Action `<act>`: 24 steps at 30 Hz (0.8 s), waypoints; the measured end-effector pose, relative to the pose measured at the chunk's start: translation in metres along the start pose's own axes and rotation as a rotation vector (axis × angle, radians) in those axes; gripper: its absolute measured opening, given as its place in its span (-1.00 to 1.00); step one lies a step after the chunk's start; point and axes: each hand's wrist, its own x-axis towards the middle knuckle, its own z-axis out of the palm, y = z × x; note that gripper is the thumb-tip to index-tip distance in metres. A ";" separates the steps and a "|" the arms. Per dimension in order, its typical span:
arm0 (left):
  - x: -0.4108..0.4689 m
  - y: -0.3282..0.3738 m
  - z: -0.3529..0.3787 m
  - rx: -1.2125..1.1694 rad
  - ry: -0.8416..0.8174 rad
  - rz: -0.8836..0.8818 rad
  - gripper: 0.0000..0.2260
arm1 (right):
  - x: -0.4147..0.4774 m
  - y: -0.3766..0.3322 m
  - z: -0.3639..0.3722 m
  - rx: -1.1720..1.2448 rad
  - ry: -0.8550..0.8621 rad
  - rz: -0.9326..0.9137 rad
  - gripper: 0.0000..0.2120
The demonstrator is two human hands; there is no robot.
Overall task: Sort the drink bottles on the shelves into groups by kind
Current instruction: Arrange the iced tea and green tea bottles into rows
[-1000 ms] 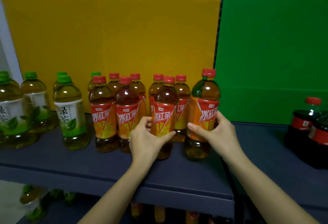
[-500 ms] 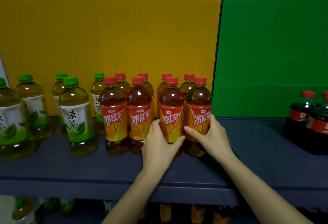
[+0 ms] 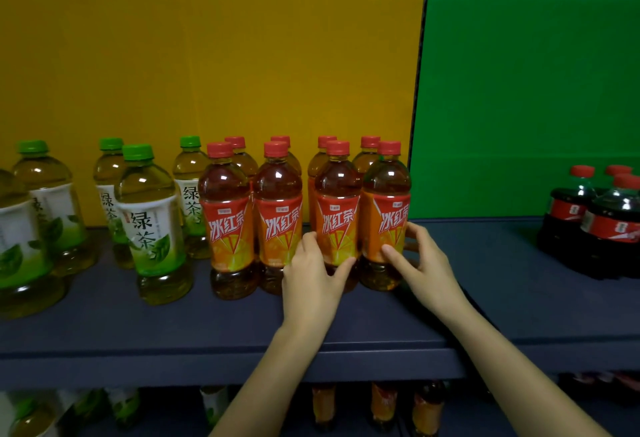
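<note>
Several red-capped iced tea bottles with orange labels stand grouped in the middle of the dark shelf (image 3: 485, 301). My left hand (image 3: 313, 275) wraps the lower part of one front iced tea bottle (image 3: 337, 208). My right hand (image 3: 420, 263) holds the rightmost front iced tea bottle (image 3: 386, 208), which stands upright on the shelf against its neighbour. Green-capped green tea bottles (image 3: 152, 222) stand to the left. Dark cola bottles (image 3: 595, 225) with red caps stand at the far right.
A yellow back panel (image 3: 207, 55) sits behind the teas and a green back panel (image 3: 519, 73) behind the right half. Bare shelf lies between the iced teas and the colas. A lower shelf holds more bottles (image 3: 381, 405), partly hidden.
My right hand has brought the rightmost iced tea bottle down and to the left until it stands against the group. My left hand has stayed on its front bottle.
</note>
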 end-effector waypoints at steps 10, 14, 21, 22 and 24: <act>-0.023 -0.001 -0.017 0.002 -0.058 0.009 -0.47 | 0.000 0.002 0.002 0.086 -0.017 0.000 -0.46; -0.043 -0.021 -0.045 0.033 0.048 0.043 -0.69 | -0.003 -0.002 0.000 0.119 -0.043 0.003 -0.46; -0.064 -0.076 -0.123 0.158 0.265 -0.010 -0.86 | -0.028 -0.034 0.006 0.091 0.241 -0.200 -0.66; -0.064 -0.086 -0.136 0.177 0.286 -0.028 -0.88 | -0.031 -0.043 0.011 0.119 0.194 -0.215 -0.68; -0.062 -0.105 -0.160 0.196 0.317 -0.069 -0.91 | -0.037 -0.061 0.028 0.151 0.063 -0.249 -0.71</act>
